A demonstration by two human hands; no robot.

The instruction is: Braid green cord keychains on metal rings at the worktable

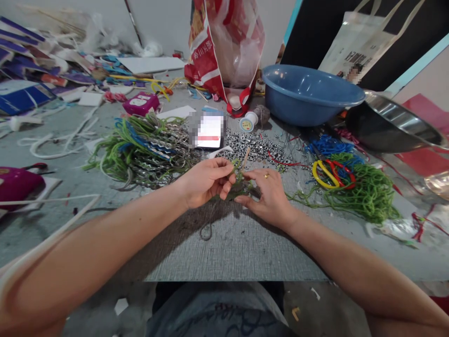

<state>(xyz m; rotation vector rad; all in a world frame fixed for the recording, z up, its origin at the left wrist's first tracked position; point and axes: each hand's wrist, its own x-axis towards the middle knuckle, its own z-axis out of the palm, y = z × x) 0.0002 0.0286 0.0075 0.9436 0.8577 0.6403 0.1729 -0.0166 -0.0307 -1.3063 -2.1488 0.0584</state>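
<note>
Green cord is pinched above the tabletop by the fingers of the left hand, presumably for steadiness, while the right hand curls close beside it, its grip impossible to tell, and beads lie just beyond, likely for easy reach.

The head view looks forward — and down — across the table.

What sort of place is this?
Probably a craft workspace, maybe for jewellery: a tangled heap of thin green cord, scattered small silvery bead-like pieces and a round-ended white spool share the grey textured table.
</note>
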